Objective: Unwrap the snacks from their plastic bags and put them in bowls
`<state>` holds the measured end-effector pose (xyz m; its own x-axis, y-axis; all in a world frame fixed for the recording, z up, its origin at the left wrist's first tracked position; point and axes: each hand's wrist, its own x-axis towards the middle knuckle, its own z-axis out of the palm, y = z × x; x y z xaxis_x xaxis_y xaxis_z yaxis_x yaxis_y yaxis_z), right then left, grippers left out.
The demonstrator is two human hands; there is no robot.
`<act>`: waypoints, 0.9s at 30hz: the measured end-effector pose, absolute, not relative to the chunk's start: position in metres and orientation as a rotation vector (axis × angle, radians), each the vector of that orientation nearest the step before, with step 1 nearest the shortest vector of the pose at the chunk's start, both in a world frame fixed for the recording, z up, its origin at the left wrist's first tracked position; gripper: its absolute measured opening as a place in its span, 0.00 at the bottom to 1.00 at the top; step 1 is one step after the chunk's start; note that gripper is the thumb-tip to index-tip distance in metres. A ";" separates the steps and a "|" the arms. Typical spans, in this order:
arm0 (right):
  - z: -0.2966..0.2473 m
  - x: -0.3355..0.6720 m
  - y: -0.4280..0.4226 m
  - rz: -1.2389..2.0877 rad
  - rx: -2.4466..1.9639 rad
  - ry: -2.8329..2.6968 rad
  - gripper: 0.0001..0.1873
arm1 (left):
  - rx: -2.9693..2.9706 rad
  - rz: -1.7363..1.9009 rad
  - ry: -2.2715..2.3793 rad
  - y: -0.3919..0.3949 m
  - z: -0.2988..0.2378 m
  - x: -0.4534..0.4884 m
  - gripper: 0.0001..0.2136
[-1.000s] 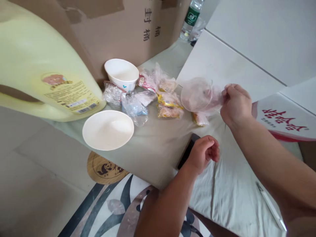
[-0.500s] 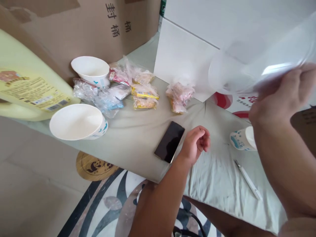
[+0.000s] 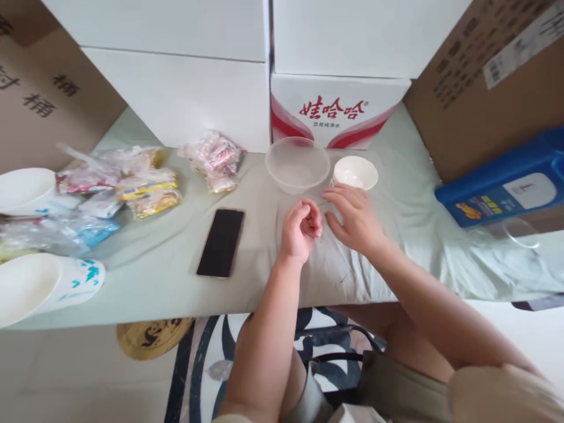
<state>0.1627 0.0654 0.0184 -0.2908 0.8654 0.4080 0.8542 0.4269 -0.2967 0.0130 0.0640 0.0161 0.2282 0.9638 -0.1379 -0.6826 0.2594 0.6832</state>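
Observation:
My left hand (image 3: 302,230) rests on the cloth, its fingers curled in and nothing showing inside them. Beside it, my right hand (image 3: 355,217) is stretched out, fingers spread, just in front of a white paper cup (image 3: 359,170). The hand overlaps the cup's near side; whether it touches I cannot tell. A clear plastic bowl (image 3: 296,167) stands upright left of the cup, beyond both hands. To the left of my left hand lies a dark-screened phone (image 3: 221,242).
Wrapped snack packets (image 3: 150,191) and another bundle (image 3: 215,160) lie leftward. Large paper buckets (image 3: 81,282) stand at the left edge. White cartons (image 3: 341,111) line the back. A blue jug (image 3: 506,176) lies by a brown box (image 3: 489,100), with a clear round lid (image 3: 520,233) below.
The view has swung right. My right hand has let go of the clear plastic bowl, which now stands on the cloth, and has come down near the paper cup. My left hand stays curled.

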 end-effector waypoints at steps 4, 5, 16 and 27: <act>0.003 0.205 0.035 0.111 -1.637 -1.779 0.14 | 0.611 1.271 0.742 0.069 0.010 0.019 0.10; -0.003 0.212 0.036 0.155 -1.682 -1.723 0.13 | 0.620 1.286 0.795 0.070 0.008 0.020 0.10; -0.018 0.205 0.072 0.348 -1.756 -1.838 0.12 | 0.819 1.320 1.095 0.076 -0.008 0.015 0.12; -0.021 0.167 0.034 0.567 -1.347 -1.952 0.13 | 1.345 1.334 1.852 0.083 0.011 -0.078 0.07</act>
